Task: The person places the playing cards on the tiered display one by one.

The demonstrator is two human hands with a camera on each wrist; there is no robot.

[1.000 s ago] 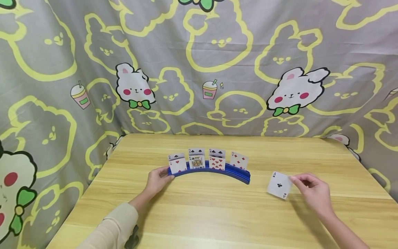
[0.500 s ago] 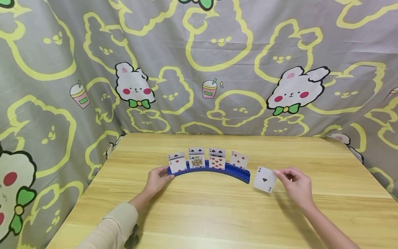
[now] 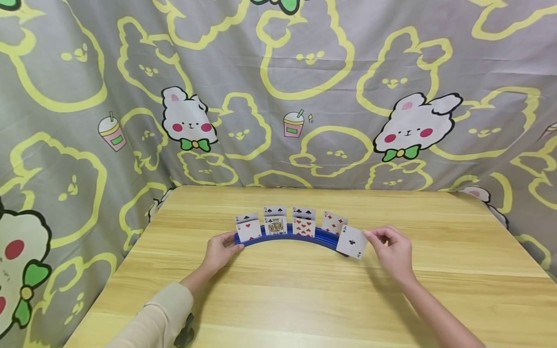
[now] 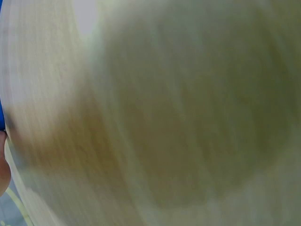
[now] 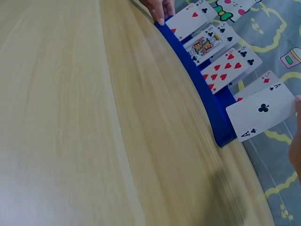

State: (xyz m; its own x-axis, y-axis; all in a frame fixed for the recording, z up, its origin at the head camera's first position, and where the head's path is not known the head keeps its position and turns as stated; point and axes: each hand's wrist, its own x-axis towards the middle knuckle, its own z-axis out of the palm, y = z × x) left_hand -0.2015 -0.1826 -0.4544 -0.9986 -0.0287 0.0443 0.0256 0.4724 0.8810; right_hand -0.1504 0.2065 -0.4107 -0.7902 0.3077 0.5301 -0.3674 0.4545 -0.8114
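A curved blue playing card holder (image 3: 292,237) stands on the table. My left hand (image 3: 222,251) grips its left end, thumb in front. My right hand (image 3: 393,249) pinches the ace of clubs (image 3: 352,241) by its upper right edge. This card is at the holder's right end, in front of the five of diamonds (image 3: 334,220); whether it sits in the slot I cannot tell. Front-row cards include a low heart (image 3: 248,231), a king (image 3: 276,226) and a heart card (image 3: 303,227). Black-suit cards (image 5: 251,59) stand behind them. The left wrist view catches only a bit of my left hand (image 4: 3,169).
The wooden table (image 3: 296,299) extends in front of and around the holder. A grey curtain (image 3: 243,72) with yellow and white cartoon figures hangs behind and at the sides. A dark strap (image 3: 184,331) is by my left sleeve (image 3: 167,309).
My right hand has moved left and slightly away from me, carrying the ace of clubs from the table's right side to the holder's right end. My left hand has stayed put.
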